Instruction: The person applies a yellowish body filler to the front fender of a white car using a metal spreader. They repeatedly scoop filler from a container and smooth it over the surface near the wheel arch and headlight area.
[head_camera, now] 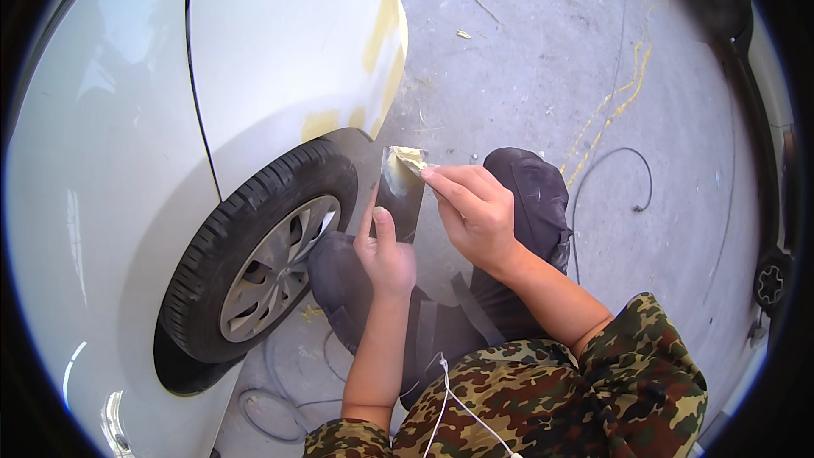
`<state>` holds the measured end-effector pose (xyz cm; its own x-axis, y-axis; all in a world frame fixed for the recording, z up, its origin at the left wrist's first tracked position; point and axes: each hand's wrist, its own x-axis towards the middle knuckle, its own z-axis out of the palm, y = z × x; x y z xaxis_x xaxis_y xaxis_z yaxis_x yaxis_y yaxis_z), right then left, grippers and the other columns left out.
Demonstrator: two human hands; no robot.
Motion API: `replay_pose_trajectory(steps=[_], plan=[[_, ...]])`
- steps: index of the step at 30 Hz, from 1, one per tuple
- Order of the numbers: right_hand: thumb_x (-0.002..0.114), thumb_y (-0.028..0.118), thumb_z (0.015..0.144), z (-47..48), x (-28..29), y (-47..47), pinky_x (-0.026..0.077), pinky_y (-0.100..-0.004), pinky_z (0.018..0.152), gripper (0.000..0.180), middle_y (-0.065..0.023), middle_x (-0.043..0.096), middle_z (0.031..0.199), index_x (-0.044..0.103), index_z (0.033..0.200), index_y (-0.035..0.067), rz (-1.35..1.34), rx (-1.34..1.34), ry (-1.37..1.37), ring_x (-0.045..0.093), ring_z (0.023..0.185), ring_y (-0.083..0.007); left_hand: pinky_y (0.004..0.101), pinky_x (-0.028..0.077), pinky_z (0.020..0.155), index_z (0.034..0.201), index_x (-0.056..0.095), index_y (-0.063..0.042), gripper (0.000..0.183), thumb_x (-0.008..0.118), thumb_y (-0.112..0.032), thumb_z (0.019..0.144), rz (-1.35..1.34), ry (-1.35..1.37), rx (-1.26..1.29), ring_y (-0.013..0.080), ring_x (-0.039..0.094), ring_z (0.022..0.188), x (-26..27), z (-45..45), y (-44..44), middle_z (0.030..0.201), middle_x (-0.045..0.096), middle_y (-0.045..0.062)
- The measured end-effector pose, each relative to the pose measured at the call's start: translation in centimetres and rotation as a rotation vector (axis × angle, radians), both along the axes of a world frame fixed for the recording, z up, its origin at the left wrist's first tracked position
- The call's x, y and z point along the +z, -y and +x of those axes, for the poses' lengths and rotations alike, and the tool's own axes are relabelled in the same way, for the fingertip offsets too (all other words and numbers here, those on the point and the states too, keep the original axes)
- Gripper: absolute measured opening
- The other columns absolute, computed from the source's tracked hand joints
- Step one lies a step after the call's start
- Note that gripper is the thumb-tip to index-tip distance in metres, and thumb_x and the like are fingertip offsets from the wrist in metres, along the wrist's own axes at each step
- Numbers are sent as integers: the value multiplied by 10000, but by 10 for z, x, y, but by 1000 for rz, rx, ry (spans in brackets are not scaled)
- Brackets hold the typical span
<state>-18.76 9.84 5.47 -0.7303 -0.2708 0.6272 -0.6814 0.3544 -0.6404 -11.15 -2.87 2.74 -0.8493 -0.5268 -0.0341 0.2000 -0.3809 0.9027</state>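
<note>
My left hand grips a flat dark mixing plate by its lower part, thumb on top. Pale yellow body filler is heaped along the plate's far end, with a whitish smear below it. Between the fingertips of my right hand is a small putty spreader, whose tip rests in the filler. To the left stands a white car body panel with dried yellow filler patches above the wheel arch and along its edge. The plate is apart from the car.
The car's tyre and wheel cover are close to my left knee. A thin hose curves over the concrete floor at right; another hose coils at lower left. Yellow drips mark the floor. Another vehicle stands far right.
</note>
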Motion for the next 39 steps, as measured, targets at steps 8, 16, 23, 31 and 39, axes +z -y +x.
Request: replay_pose_trajectory(steps=[8,16,23,31,39], plan=[[661,-2,964,-2,-29,15,574,-312,764,225,-112,780,1036,750,1170,-12,-405,141,736,717,894,-181,331,470,1067,1446,550,92,488,509,-285,1139,-126,185,127,191,623,1208,-25,17,36,1357,652,148],[604,64,1020,-36,-78,89,546,-292,856,356,-95,753,1144,674,1352,-44,-955,-77,1279,669,962,-115,438,478,1118,1453,505,81,524,570,-311,1111,-109,196,245,293,599,1278,-17,96,75,1444,584,176],[590,48,1023,-49,-89,131,539,-300,775,311,-82,771,1038,710,1293,-50,-971,-198,1289,665,868,-111,436,435,1159,1470,488,83,567,563,-350,1111,-143,296,272,291,568,1326,-4,117,75,1480,559,179],[617,38,971,-61,-92,148,522,-284,748,357,-88,779,979,708,1305,-51,-869,-301,1259,651,828,-93,451,433,1168,1485,470,81,584,564,-356,1109,-108,306,237,306,561,1346,-3,118,73,1501,545,187],[610,18,942,-68,-69,144,520,-287,696,369,-104,771,959,714,1287,-64,-840,-237,1247,640,780,-89,450,435,1166,1480,476,73,536,539,-321,1122,-62,303,253,304,563,1342,-12,125,77,1493,547,191]])
